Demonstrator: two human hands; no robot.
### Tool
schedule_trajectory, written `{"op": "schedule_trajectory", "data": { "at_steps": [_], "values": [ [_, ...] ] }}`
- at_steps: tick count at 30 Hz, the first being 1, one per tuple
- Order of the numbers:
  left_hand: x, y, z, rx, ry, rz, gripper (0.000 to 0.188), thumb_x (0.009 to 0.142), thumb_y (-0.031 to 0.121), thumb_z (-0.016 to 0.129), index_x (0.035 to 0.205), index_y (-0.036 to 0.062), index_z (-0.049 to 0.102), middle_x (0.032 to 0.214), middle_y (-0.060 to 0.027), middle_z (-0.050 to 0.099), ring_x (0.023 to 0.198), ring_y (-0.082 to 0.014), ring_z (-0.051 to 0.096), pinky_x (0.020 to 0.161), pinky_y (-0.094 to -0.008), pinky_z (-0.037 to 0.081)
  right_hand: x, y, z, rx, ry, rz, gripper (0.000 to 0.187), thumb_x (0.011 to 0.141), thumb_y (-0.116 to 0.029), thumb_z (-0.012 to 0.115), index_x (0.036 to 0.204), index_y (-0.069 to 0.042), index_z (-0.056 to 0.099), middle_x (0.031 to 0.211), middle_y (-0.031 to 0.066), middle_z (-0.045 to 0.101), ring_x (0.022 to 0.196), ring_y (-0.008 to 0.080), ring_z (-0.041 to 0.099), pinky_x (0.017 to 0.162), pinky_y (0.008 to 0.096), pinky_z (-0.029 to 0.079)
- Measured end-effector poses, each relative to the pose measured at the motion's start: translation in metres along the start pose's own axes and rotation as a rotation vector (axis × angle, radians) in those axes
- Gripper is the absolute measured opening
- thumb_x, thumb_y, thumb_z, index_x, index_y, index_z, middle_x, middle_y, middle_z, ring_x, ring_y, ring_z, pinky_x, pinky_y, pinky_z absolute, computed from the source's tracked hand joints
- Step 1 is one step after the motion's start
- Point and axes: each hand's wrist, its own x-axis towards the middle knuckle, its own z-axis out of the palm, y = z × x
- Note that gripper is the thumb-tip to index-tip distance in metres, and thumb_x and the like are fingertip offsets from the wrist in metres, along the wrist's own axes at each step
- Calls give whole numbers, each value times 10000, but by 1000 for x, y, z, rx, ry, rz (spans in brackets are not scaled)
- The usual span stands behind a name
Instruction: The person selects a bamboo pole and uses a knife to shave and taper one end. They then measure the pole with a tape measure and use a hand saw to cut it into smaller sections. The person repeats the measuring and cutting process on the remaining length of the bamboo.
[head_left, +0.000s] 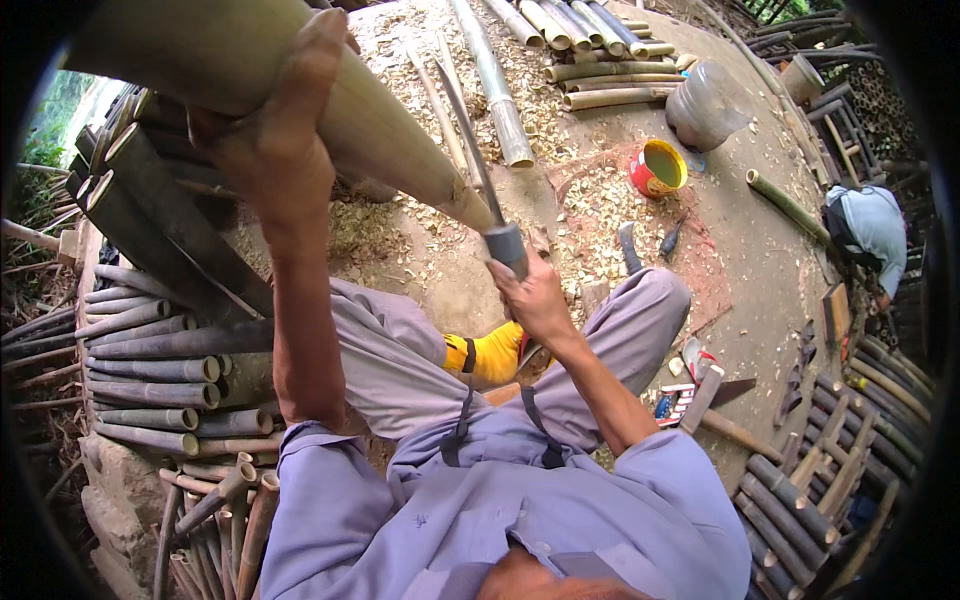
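Note:
A thick, pale bamboo pole slants down from the upper left, very large where it is close to me. My left hand is wrapped around its upper part. My right hand grips the grey handle of a long knife, low between my knees. Its narrow blade points up and away, close along the right side of the pole's lower end. Whether the edge touches the bamboo I cannot tell. Below my right hand is a yellow shoe or boot on my foot.
Pale wood shavings litter the ground ahead. A red and yellow bucket stands beside a large plastic container. A curved blade lies by my right knee. Bamboo stacks line the left. Another person bends at the far right.

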Motion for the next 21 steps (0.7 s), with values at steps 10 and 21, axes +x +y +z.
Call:
{"op": "schedule_trajectory", "data": {
  "at_steps": [10, 21],
  "values": [
    [-8, 14, -9, 307, 136, 243, 191, 809, -1, 642, 994, 23, 682, 957, -55, 695, 844, -135, 643, 883, -330, 459, -13, -124, -40, 346, 179, -562, 398, 877, -243, 596, 1115, 35, 439, 838, 140, 585, 647, 153, 578, 623, 291, 496],
    [0, 70, 37, -379, 439, -220, 209, 681, 14, 770, 824, -106, 677, 934, -141, 643, 784, -171, 622, 725, -315, 530, -10, -35, 16, -50, 7, -113, 376, 894, -259, 625, 1090, -5, 429, 688, 161, 580, 594, 302, 635, 510, 393, 458]
  ]
}}
